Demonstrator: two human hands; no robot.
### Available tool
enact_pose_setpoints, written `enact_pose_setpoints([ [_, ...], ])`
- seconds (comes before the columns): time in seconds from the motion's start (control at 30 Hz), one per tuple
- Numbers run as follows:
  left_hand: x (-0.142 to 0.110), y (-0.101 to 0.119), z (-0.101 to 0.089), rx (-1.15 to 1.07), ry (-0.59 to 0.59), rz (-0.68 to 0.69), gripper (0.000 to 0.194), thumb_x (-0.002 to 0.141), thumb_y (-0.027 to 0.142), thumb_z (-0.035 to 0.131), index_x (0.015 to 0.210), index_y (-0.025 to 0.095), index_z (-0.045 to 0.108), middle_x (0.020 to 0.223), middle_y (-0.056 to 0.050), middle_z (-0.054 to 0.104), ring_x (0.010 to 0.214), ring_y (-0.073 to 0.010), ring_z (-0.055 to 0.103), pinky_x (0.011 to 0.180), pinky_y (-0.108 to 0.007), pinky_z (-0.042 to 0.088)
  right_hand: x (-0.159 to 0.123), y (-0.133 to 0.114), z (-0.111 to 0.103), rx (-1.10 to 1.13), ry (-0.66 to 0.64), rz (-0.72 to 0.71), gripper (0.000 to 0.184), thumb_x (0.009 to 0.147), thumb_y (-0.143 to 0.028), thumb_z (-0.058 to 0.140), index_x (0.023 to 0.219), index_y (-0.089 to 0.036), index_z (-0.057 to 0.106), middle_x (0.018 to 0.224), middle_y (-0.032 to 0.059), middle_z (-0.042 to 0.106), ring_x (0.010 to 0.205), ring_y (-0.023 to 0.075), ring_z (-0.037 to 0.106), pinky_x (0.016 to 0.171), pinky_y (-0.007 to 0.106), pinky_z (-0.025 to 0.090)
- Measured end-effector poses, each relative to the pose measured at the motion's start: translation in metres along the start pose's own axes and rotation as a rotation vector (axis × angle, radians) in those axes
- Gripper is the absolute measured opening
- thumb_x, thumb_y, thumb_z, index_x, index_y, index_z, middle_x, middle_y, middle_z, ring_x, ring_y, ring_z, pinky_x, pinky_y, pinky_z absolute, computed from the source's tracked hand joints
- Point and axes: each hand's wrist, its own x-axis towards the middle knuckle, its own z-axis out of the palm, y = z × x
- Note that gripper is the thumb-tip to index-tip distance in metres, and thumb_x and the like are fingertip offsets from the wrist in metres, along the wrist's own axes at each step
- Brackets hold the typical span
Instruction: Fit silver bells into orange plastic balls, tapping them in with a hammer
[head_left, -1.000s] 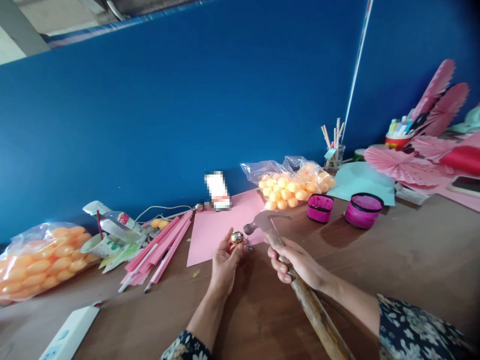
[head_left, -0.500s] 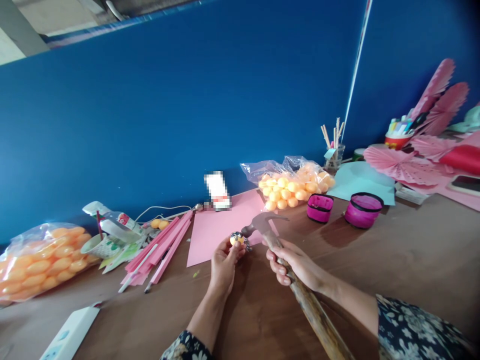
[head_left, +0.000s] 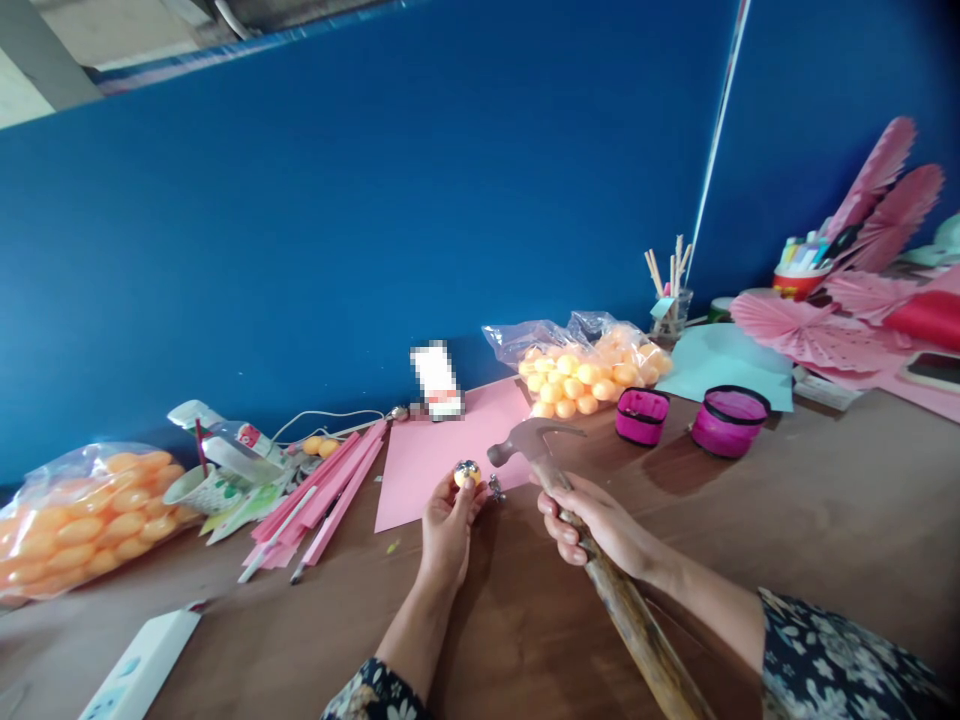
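Holding shiny, silver-and-yellow ball (head_left: 466, 474) in left hand (head_left: 446, 522), wood-handled claw hammer (head_left: 534, 440) in right (head_left: 600, 522)

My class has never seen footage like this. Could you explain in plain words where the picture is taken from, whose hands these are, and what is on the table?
There is no machine here: a camera on a person's head looks forward and down at that person's own bare hands. The left hand holds a small, shiny ball. The right hand grips a claw hammer by its wooden handle. On the brown table lie a pink sheet, two clear bags of orange balls, and two magenta containers.
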Motion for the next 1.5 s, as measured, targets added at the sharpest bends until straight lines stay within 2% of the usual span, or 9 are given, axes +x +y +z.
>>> enact_pose_setpoints([
  [0.13, -0.002, 0.001, 0.001, 0.051, -0.026, -0.019, 0.052, 0.068, 0.029, 0.067, 0.115, 0.019, 0.049, 0.088, -0.005, 0.063, 0.074, -0.0135, 0.062, 0.073, -0.029, 0.05, 0.001, 0.004, -0.003, -0.023, -0.042, 0.025, 0.015, 0.082, -0.033, 0.048, 0.077, -0.019, 0.045, 0.061, -0.0052, 0.04, 0.041, 0.0031, 0.031, 0.035, 0.016, 0.028],
  [0.37, -0.002, 0.003, 0.001, 0.022, -0.018, 0.006, 0.05, 0.066, 0.025, 0.068, 0.113, 0.019, 0.051, 0.095, -0.005, 0.062, 0.081, -0.0134, 0.062, 0.077, -0.027, 0.048, -0.001, -0.002, 0.002, -0.015, -0.006, -0.019, 0.013, 0.08, -0.03, 0.052, 0.084, -0.02, 0.045, 0.072, -0.0039, 0.041, 0.044, 0.0026, 0.033, 0.035, 0.015, 0.028],
  [0.67, 0.0, 0.0, 0.0, 0.099, -0.012, 0.018, 0.054, 0.064, 0.027, 0.069, 0.114, 0.018, 0.051, 0.09, -0.005, 0.063, 0.075, -0.0126, 0.061, 0.072, -0.026, 0.047, 0.0, 0.005, -0.003, -0.016, -0.038, 0.001, 0.012, 0.083, -0.03, 0.048, 0.079, -0.02, 0.043, 0.067, -0.0039, 0.042, 0.042, 0.0032, 0.033, 0.035, 0.016, 0.029],
  [0.83, 0.0, -0.003, -0.003, 0.136, -0.037, 0.034, 0.054, 0.066, 0.027, 0.067, 0.116, 0.018, 0.05, 0.088, -0.005, 0.063, 0.07, -0.0106, 0.06, 0.07, -0.025, 0.047, 0.0, 0.002, -0.001, 0.003, -0.026, 0.015, 0.014, 0.08, -0.031, 0.052, 0.086, -0.02, 0.045, 0.07, -0.0035, 0.043, 0.043, 0.0028, 0.033, 0.035, 0.015, 0.029],
  [0.97, 0.001, -0.004, -0.003, 0.151, -0.012, 0.057, 0.056, 0.066, 0.025, 0.067, 0.118, 0.021, 0.048, 0.1, -0.006, 0.061, 0.078, -0.0124, 0.06, 0.076, -0.028, 0.046, -0.001, -0.002, 0.001, 0.014, 0.002, -0.004, 0.017, 0.077, -0.031, 0.055, 0.087, -0.02, 0.047, 0.069, -0.0039, 0.042, 0.043, 0.0027, 0.033, 0.034, 0.015, 0.028],
  [1.13, 0.001, -0.006, -0.003, 0.175, -0.072, 0.062, 0.056, 0.066, 0.025, 0.067, 0.118, 0.02, 0.048, 0.108, -0.008, 0.059, 0.09, -0.0169, 0.059, 0.085, -0.034, 0.044, 0.0, 0.005, -0.004, 0.004, -0.033, 0.025, 0.01, 0.082, -0.029, 0.049, 0.084, -0.02, 0.046, 0.07, -0.0035, 0.043, 0.043, 0.0027, 0.034, 0.035, 0.015, 0.029],
  [1.3, 0.002, -0.006, -0.004, 0.17, -0.035, 0.056, 0.056, 0.067, 0.028, 0.065, 0.119, 0.02, 0.047, 0.097, -0.006, 0.062, 0.08, -0.0132, 0.06, 0.079, -0.03, 0.045, 0.001, 0.007, -0.004, -0.001, -0.035, 0.019, 0.009, 0.083, -0.028, 0.047, 0.086, -0.02, 0.044, 0.073, -0.0028, 0.043, 0.044, 0.0024, 0.034, 0.035, 0.015, 0.029],
  [1.5, 0.001, -0.007, -0.005, 0.171, -0.01, 0.096, 0.053, 0.069, 0.028, 0.064, 0.118, 0.021, 0.045, 0.102, -0.006, 0.058, 0.077, -0.0112, 0.059, 0.073, -0.027, 0.047, 0.001, 0.003, -0.003, -0.002, -0.026, -0.014, 0.008, 0.084, -0.027, 0.046, 0.085, -0.019, 0.045, 0.07, -0.0038, 0.04, 0.043, 0.0023, 0.033, 0.035, 0.015, 0.029],
])
